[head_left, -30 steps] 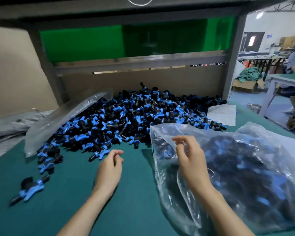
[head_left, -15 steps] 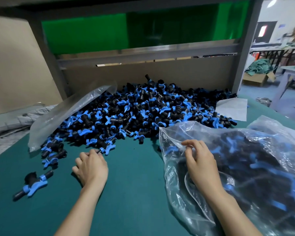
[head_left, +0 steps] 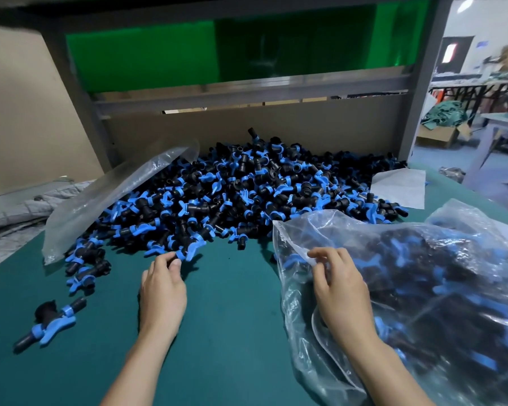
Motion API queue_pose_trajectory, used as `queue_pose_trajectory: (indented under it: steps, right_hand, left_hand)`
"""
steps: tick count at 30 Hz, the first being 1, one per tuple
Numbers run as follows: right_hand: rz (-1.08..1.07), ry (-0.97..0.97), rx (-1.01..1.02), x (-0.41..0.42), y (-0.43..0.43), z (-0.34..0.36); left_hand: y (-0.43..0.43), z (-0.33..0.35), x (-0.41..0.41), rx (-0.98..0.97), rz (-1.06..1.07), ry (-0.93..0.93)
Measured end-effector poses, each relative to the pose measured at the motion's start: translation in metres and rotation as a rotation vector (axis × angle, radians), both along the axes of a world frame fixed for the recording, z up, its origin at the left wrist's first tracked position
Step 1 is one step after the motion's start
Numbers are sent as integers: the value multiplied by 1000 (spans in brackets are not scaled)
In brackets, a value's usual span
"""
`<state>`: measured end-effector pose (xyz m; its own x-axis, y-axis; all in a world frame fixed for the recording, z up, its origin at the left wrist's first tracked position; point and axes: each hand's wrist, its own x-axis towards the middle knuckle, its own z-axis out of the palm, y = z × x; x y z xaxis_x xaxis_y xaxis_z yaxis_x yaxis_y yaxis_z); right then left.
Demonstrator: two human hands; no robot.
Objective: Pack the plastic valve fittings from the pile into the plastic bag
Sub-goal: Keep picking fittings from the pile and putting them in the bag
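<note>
The left hand (head_left: 163, 291) has its fingers curled on the blue handle of one fitting (head_left: 188, 250) at the near edge of the pile (head_left: 247, 194). The right hand (head_left: 342, 291) pinches the thin top edge of the plastic bag (head_left: 440, 273). The bag lies on its side on the green counter (head_left: 232, 347), just right of the pile and touching it. The two hands are well apart.

What could go wrong? I think the pinch is only on a little wing of the handle, so the fitting could slip and drop. The fittings lie all tangled, so pulling one out could drag others along and send them rolling off the pile. The bag looks very full and its mouth looks floppy. If the right hand does not lift the edge wide, the fitting could bump the film and fall outside. Fittings inside could also slide back out, because the bag lies flat.

The fittings are hard plastic. They are black tubes shaped a bit like a T, each with a bright blue handle like a small butterfly. The bag is clear, soft and crinkly, and it shines where the light hits it. The counter top is dull green and flat. Another clear bag (head_left: 100, 200) lies over the left side of the pile. A white sheet (head_left: 399, 186) lies at its right end. One stray fitting (head_left: 50, 323) lies alone near the front left.
</note>
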<state>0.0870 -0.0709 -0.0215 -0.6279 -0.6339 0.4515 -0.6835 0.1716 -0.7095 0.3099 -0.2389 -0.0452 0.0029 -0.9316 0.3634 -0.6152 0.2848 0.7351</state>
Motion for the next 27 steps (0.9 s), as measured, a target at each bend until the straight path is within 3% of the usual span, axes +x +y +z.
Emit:
queue_pose_trajectory:
  steps: [8,16,27]
  right_hand:
    - [69,57,-32,-29,11,3]
    - [69,51,-34,-16,5,-1]
    - [61,41,-30,-15,5,-1]
  left_hand:
    - [17,1,-9,-190,-227,3]
    - [46,10,-30,-216,-412,29]
    - [50,12,-32,-229,-448,48]
